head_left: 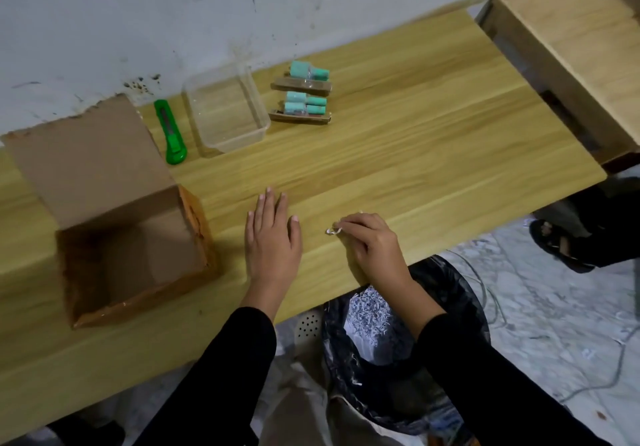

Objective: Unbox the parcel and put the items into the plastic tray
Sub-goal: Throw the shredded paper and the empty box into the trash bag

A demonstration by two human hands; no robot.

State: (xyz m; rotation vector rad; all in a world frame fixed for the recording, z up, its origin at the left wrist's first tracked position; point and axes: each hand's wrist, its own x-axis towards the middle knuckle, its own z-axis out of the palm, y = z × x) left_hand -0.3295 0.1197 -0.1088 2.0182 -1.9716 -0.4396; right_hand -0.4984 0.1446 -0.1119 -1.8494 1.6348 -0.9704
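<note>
An open cardboard box (131, 237) stands at the left of the wooden table, flap up, and looks empty inside. A clear plastic tray (225, 113) sits empty near the wall. Right of the tray lie two packs of teal items on brown card, one (306, 76) behind the other (303, 107). My left hand (272, 237) rests flat on the table, fingers apart, beside the box. My right hand (370, 241) is curled near the table's front edge, pinching a small white scrap (332, 230).
A green utility knife (171, 133) lies between the box and the tray. Below the table's front edge stands a bin with a black bag (398, 341). A second wooden table (571, 47) adjoins at the right. Someone's sandalled foot (557, 244) is on the floor at the right.
</note>
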